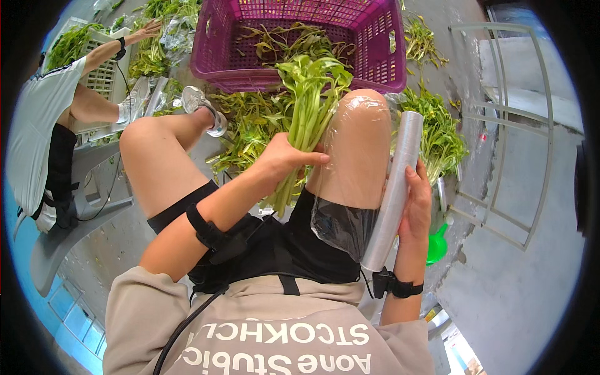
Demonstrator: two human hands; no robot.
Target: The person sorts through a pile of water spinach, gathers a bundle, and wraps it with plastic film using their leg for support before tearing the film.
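Observation:
A bunch of leafy greens (304, 119) with thick pale-green stems stands upright over my lap, leaves toward the far side. My left hand (287, 164) is closed around its stems, the thumb lying across them. My right hand (417, 203) grips a roll of clear cling film (395, 194) from its right side; the roll is held lengthwise, slightly tilted. From the roll a loose sheet of cling film (350, 187) spreads left over my bare knee and the leg of my black shorts. The sheet's left edge lies close to the bunch.
Beyond my knees is a purple plastic basket (237, 78) with some limp greens inside. Piles of greens (434, 134) lie on the floor around it. A green funnel (438, 245) and a metal rack (544, 131) are at right. At left another person sits, one hand (145, 31) over greens.

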